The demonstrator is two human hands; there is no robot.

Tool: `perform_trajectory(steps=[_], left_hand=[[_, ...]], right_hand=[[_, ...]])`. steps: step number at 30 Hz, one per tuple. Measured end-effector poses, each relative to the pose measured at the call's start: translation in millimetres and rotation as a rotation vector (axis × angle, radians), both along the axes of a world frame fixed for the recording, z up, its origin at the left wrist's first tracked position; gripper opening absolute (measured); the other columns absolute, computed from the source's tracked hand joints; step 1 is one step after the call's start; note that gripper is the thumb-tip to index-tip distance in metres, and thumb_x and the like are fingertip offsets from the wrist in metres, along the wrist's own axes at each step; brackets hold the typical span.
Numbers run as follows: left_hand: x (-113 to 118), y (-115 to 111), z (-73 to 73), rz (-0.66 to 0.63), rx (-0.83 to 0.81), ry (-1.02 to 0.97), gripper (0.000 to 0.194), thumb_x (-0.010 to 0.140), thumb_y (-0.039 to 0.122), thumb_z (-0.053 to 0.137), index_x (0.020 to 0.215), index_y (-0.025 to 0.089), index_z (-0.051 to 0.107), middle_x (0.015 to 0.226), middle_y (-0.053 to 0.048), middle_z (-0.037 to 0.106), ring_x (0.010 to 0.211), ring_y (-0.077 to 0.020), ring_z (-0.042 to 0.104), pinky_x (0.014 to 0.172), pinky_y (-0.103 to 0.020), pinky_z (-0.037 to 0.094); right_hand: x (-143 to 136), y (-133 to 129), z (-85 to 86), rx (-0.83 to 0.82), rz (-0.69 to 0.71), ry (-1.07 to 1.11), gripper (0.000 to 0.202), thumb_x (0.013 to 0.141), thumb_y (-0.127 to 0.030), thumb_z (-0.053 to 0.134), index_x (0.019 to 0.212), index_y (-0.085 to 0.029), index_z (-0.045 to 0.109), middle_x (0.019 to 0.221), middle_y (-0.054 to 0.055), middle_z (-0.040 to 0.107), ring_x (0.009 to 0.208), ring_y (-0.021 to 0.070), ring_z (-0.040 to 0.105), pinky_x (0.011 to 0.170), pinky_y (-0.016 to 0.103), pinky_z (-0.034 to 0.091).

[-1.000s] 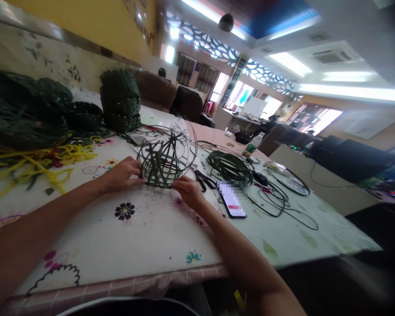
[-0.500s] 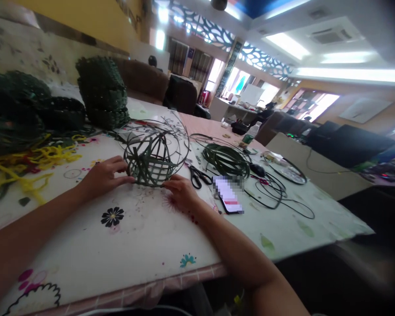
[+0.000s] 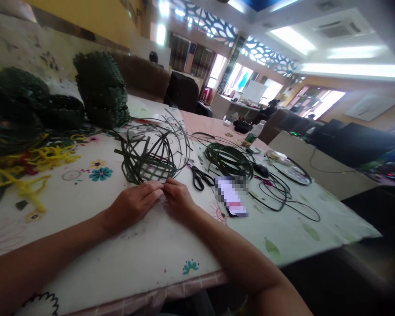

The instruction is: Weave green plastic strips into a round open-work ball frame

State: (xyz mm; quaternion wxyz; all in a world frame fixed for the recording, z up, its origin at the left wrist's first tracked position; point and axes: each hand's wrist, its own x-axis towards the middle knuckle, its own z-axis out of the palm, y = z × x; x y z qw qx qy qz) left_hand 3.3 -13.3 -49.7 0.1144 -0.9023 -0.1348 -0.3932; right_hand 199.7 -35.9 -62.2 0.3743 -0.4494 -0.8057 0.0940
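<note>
A partly woven basket (image 3: 150,157) of dark green flat strips lies on the flowered tablecloth, loose strip ends fanning out around it. At its near edge my left hand (image 3: 135,202) is closed, fingertips pinched on the rim. My right hand (image 3: 178,196) pinches the same edge just beside it, so the two hands nearly touch. My fingers cover the exact spot they grip. To the right of the basket lie black-handled scissors (image 3: 200,177).
A coil of green strip (image 3: 228,159) and a phone (image 3: 231,197) lie to the right, with a bottle (image 3: 257,130) behind. Stacked dark green woven baskets (image 3: 100,90) and yellow strips (image 3: 36,169) occupy the left. The table's front edge (image 3: 145,294) runs close to me.
My left hand has moved right, from the basket's left side to its near edge beside my right hand. The basket has turned and tilted a little, its strips now pointing differently.
</note>
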Motion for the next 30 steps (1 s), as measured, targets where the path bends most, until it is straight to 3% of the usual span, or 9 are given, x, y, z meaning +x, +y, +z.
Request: perform_trajectory(steps=[4, 8, 12, 18, 24, 27, 30], left_hand=[[-6, 13, -1.0, 0.201, 0.039, 0.022, 0.016, 0.095, 0.021, 0.057, 0.108, 0.014, 0.063, 0.107, -0.012, 0.070, 0.099, -0.0241, 0.067, 0.078, -0.034, 0.058], [-11, 23, 1.9, 0.124, -0.034, 0.042, 0.015, 0.095, 0.018, 0.055, 0.104, 0.018, 0.068, 0.094, -0.006, 0.072, 0.094, -0.0213, 0.066, 0.078, -0.032, 0.056], [-5, 19, 2.7, 0.124, -0.081, -0.024, 0.014, 0.093, 0.025, 0.060, 0.101, 0.017, 0.069, 0.100, -0.009, 0.071, 0.098, -0.0239, 0.064, 0.085, -0.035, 0.054], [-6, 22, 3.0, 0.124, -0.052, -0.026, 0.015, 0.095, 0.030, 0.059, 0.094, 0.016, 0.065, 0.083, -0.005, 0.071, 0.082, -0.0206, 0.065, 0.067, -0.029, 0.050], [-11, 27, 6.0, 0.119, -0.012, -0.002, 0.012, 0.094, 0.025, 0.060, 0.093, 0.015, 0.066, 0.083, -0.005, 0.071, 0.083, -0.0207, 0.064, 0.070, -0.030, 0.051], [-10, 26, 9.0, 0.125, 0.014, -0.014, 0.009, 0.092, 0.023, 0.062, 0.092, 0.015, 0.066, 0.084, -0.005, 0.072, 0.085, -0.0211, 0.064, 0.071, -0.030, 0.051], [-9, 25, 12.3, 0.134, 0.033, -0.021, 0.006, 0.090, 0.022, 0.063, 0.090, 0.016, 0.066, 0.083, -0.004, 0.072, 0.085, -0.0209, 0.065, 0.070, -0.030, 0.051]], right_hand=[[-5, -2, 1.0, 0.033, 0.017, 0.077, 0.023, 0.098, -0.022, 0.052, 0.088, -0.017, 0.073, 0.077, 0.003, 0.059, 0.071, 0.0125, 0.057, 0.067, 0.022, 0.047], [-6, -1, 3.1, 0.010, 0.005, 0.207, 0.020, 0.095, -0.021, 0.056, 0.088, -0.016, 0.073, 0.079, 0.003, 0.062, 0.073, 0.0125, 0.060, 0.068, 0.023, 0.049], [-8, -2, 4.2, -0.023, -0.032, 0.250, 0.017, 0.094, -0.020, 0.058, 0.087, -0.017, 0.074, 0.076, 0.002, 0.062, 0.072, 0.0125, 0.059, 0.068, 0.024, 0.048], [-12, -3, 6.5, -0.104, -0.047, 0.387, 0.014, 0.090, -0.024, 0.062, 0.084, -0.019, 0.073, 0.074, 0.001, 0.065, 0.071, 0.0126, 0.061, 0.068, 0.025, 0.048], [-10, -2, 6.7, -0.204, -0.017, 0.600, 0.009, 0.082, -0.026, 0.068, 0.089, -0.020, 0.066, 0.079, -0.001, 0.067, 0.072, 0.0124, 0.062, 0.069, 0.025, 0.051], [-9, -5, 7.9, -0.212, -0.027, 0.600, 0.008, 0.082, -0.022, 0.065, 0.088, -0.021, 0.059, 0.075, -0.003, 0.061, 0.066, 0.0105, 0.057, 0.063, 0.023, 0.049], [-9, -9, 11.6, -0.111, -0.050, 0.512, 0.007, 0.086, -0.019, 0.061, 0.091, -0.021, 0.056, 0.079, -0.002, 0.060, 0.069, 0.0103, 0.057, 0.065, 0.022, 0.049]])
